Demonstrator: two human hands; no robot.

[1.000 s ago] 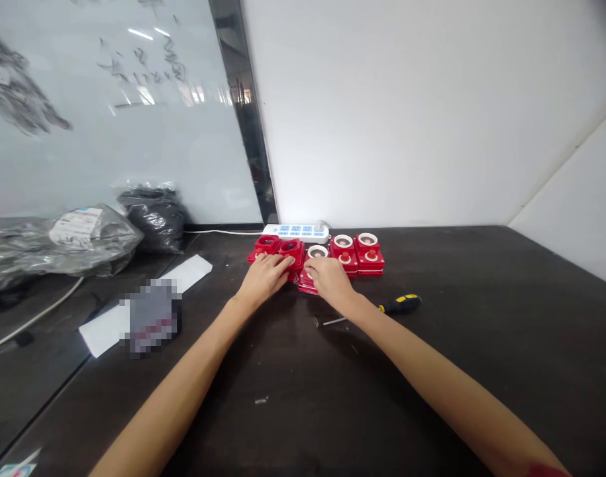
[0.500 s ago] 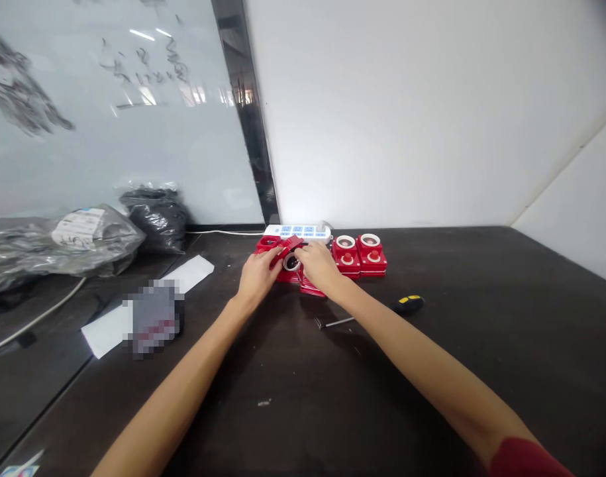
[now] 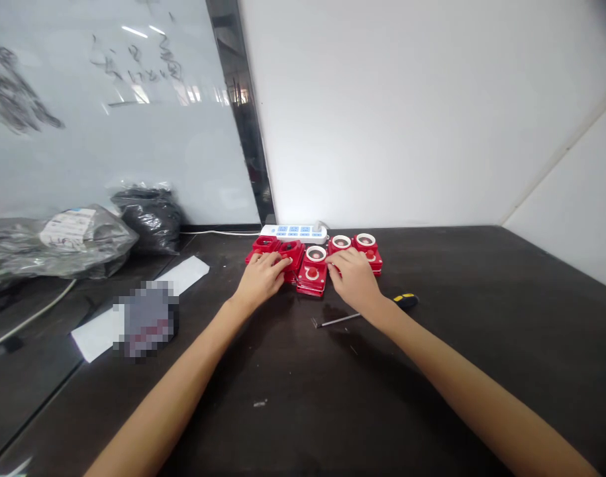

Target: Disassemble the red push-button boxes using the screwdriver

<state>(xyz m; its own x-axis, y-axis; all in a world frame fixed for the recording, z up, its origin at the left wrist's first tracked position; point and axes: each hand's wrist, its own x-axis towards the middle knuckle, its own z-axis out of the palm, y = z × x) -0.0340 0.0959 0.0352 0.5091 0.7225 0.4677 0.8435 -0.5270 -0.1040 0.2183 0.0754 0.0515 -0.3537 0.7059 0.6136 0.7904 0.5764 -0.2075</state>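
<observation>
Several red boxes, which look like alarm units, stand in a row near the wall. My left hand is at the two left ones, its fingers closed on the near edge of the second red box, which has a dark round opening. The leftmost red box is partly covered by that hand. Between my hands, the middle red box has a white ring and a red knob. My right hand hovers over the fourth red box, fingers curled; whether they hold something small is hidden. Behind it is the rightmost red box.
Behind the boxes lies a white power strip. A screwdriver with a black and yellow handle rests under my right forearm. To the left are white paper, a blurred-out item and plastic-wrapped bags.
The red cover I held tilted is down on the second box, hiding its white ring. My right hand has moved right, uncovering the middle box. The view has shifted slightly.
</observation>
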